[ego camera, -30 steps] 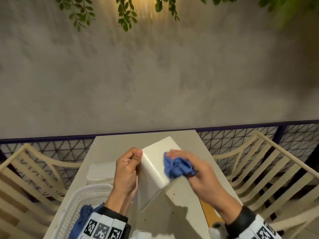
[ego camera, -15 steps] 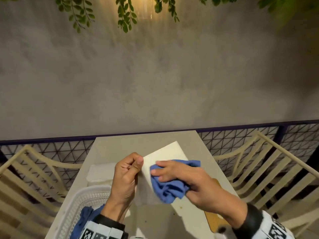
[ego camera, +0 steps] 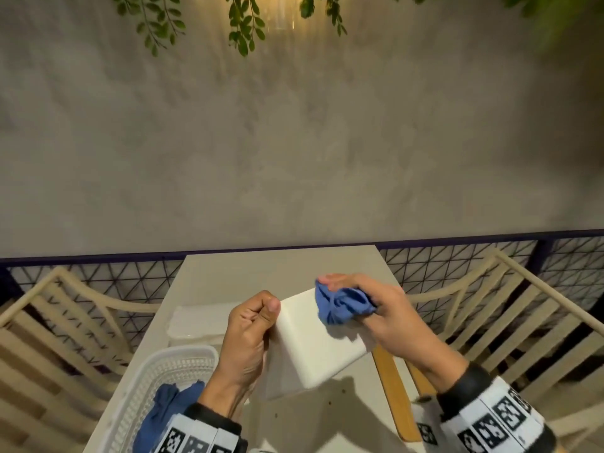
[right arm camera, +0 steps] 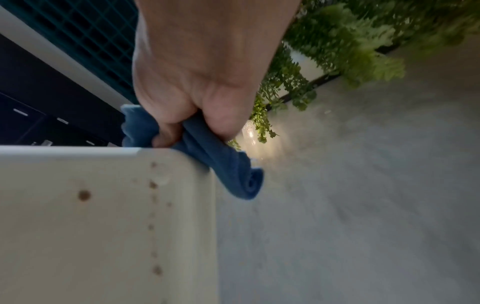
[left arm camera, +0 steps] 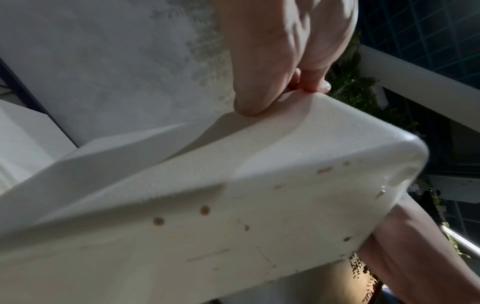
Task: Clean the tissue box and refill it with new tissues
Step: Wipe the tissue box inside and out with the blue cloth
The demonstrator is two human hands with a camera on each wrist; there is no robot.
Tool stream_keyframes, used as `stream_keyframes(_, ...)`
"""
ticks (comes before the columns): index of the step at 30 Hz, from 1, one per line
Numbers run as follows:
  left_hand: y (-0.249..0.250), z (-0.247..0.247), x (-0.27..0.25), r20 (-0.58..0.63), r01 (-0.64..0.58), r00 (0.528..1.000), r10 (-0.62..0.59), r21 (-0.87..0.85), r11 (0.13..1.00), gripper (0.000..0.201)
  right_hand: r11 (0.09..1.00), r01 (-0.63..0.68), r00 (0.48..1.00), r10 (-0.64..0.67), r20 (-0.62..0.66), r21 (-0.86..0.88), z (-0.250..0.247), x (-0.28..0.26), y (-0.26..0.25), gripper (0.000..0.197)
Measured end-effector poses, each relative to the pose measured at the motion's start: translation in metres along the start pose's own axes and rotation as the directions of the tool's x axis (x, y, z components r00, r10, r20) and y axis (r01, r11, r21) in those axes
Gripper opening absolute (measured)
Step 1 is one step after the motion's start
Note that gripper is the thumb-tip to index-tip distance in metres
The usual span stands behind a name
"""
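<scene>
A white tissue box [ego camera: 320, 338] is tilted above the table, its broad face toward me. My left hand [ego camera: 258, 318] grips its left edge with curled fingers, thumb on top; the left wrist view shows the thumb pressed on the box [left arm camera: 233, 195], which carries brown spots. My right hand [ego camera: 362, 299] holds a crumpled blue cloth [ego camera: 343, 305] against the box's far right corner. In the right wrist view the cloth [right arm camera: 221, 164] hangs over the top corner of the spotted box [right arm camera: 103, 226]. A stack of white tissues [ego camera: 199, 322] lies on the table behind my left hand.
A white plastic basket [ego camera: 153, 380] with another blue cloth [ego camera: 163, 407] stands at the near left of the beige table [ego camera: 277, 266]. A wooden board [ego camera: 389, 390] lies at the right edge. Slatted chairs [ego camera: 490, 322] flank the table, with a mesh railing and grey wall behind.
My right hand has swept the cloth from the middle of the box's face up to its far right corner. The box has turned slightly; my left hand keeps its grip.
</scene>
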State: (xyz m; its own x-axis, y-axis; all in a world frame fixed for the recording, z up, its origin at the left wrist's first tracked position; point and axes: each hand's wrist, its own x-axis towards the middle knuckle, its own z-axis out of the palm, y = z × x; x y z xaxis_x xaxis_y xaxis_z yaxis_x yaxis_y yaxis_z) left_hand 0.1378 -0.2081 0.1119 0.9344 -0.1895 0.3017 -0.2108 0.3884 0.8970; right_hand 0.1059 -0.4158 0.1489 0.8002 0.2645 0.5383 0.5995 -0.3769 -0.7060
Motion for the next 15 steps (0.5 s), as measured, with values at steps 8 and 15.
stream_keyframes(8, 0.003, -0.006, 0.003, -0.023, -0.001, 1.0, 0.0, -0.037, 0.999, 0.043, 0.986, 0.159, 0.934, -0.165, 0.318, 0.044, 0.014, -0.023, -0.01, 0.051)
stream_keyframes(15, -0.001, 0.001, 0.012, -0.063, 0.029, 0.998, -0.03, -0.027, 0.999, 0.037, 0.96, 0.256, 0.928, -0.213, 0.307, -0.11, 0.048, 0.005, -0.014, 0.054)
